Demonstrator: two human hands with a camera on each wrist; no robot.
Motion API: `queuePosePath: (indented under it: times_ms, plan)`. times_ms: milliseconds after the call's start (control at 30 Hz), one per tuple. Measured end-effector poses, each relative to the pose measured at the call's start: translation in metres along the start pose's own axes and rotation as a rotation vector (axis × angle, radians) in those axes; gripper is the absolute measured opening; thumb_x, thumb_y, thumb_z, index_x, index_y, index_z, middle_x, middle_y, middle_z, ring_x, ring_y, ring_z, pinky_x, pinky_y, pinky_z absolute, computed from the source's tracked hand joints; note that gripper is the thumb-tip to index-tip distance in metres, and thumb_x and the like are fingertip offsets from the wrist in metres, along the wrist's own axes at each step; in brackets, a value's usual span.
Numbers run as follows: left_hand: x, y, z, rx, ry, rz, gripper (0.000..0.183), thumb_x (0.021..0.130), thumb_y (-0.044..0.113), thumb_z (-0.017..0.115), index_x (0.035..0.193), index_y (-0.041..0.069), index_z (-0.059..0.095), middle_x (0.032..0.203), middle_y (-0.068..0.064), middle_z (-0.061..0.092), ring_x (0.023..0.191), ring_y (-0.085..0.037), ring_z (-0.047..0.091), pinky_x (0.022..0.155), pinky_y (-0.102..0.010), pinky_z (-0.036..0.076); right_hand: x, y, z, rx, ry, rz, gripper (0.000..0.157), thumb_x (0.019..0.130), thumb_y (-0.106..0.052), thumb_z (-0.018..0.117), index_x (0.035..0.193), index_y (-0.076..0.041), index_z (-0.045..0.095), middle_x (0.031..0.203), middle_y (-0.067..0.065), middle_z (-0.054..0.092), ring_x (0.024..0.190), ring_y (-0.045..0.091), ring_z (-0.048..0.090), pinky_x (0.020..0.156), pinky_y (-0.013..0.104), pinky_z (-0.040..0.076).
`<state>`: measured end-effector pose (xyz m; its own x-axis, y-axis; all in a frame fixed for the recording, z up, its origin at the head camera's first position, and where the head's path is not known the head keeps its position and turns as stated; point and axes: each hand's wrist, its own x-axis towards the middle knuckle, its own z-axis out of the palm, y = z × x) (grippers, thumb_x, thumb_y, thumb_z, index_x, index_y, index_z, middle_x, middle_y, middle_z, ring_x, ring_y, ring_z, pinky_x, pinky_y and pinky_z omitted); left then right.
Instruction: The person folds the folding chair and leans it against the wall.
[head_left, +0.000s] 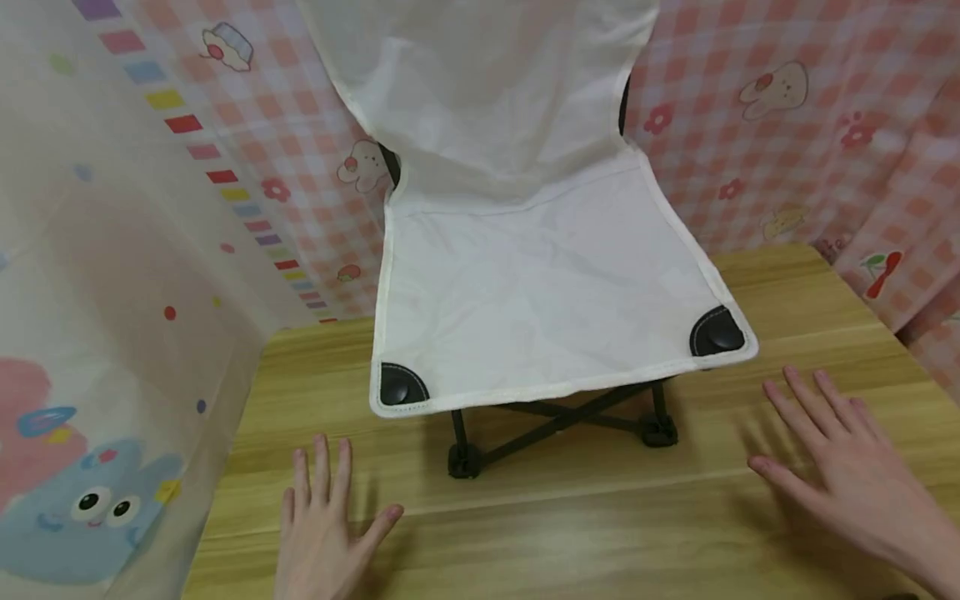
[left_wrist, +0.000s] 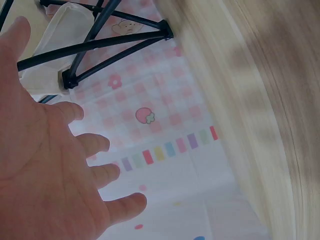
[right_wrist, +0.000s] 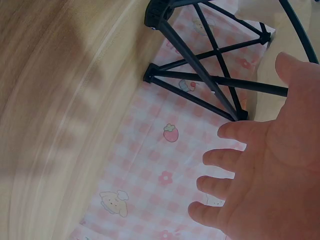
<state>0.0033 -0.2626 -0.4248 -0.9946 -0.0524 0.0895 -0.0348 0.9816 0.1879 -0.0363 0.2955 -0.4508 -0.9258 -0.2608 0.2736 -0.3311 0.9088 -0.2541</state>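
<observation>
Left hand [head_left: 321, 532] splayed; right hand [head_left: 847, 467] apparently hovering

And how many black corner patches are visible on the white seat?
2: one patch at the front left corner of the seat, another patch at the front right corner. Others may be hidden.

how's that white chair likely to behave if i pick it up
The white chair is probably light for its size, given its thin dark bars. Its creased fabric looks floppy, and because those bars cross, they might fold when lifted.
</observation>
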Motion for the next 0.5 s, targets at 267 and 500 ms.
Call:
queuePosePath:
  times_ms: [267,500]
  plan:
    - [-0.001,0.001,-0.003,-0.140,0.064,0.033,0.102,0.097,0.054,0.069,0.170,0.012,0.013,0.178,-0.021,0.006,0.164,-0.051,0.008,0.117,-0.084,0.031,0.006,-0.012,-0.008,0.082,0.108,-0.019,0.082,0.100,-0.039,0.070,0.166,-0.009,0.031,0.175,0.021,0.023,0.168,0.035,0.009,0.141,0.056,0.000]
    - [0.004,0.008,-0.011,-0.289,0.212,0.126,0.092,0.098,0.038,0.072,0.169,0.012,0.019,0.177,-0.020,0.014,0.165,-0.045,0.014,0.138,-0.059,0.019,0.022,-0.026,-0.020,0.217,0.312,-0.078,0.072,0.102,-0.047,0.067,0.157,-0.005,0.047,0.162,0.025,0.047,0.164,0.019,0.029,0.138,0.018,0.013]
